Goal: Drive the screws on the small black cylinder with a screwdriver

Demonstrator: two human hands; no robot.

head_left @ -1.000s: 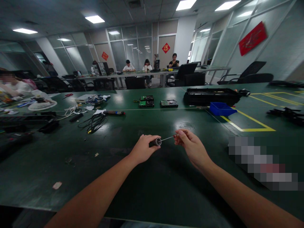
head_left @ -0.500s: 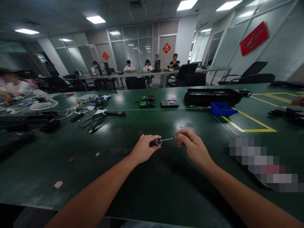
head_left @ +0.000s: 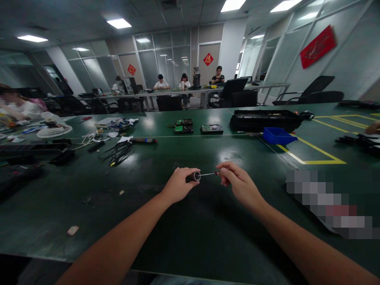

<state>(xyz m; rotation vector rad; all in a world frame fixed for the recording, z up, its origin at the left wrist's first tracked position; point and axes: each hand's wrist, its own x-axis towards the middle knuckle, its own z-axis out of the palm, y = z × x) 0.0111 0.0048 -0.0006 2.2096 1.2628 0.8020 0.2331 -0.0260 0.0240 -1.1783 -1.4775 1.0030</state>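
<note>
My left hand (head_left: 178, 184) is closed around a short dark cylinder with a silvery end, a screwdriver handle (head_left: 196, 176), held just above the green table (head_left: 184, 221). A thin metal bit (head_left: 208, 174) with a small red band sticks out of that end toward the right. My right hand (head_left: 239, 184) pinches the far end of the bit between thumb and fingers. Both hands are close together at the table's middle.
Circuit boards (head_left: 183, 126) and a drive (head_left: 211, 129) lie farther back. A black tray (head_left: 264, 120) and a blue bin (head_left: 277, 136) sit at the right by yellow tape lines. Cables (head_left: 117, 153) and clutter lie left. People sit at far desks.
My right hand has slid slightly left toward the handle, pushing the bit a little further in. The left hand barely moved.
</note>
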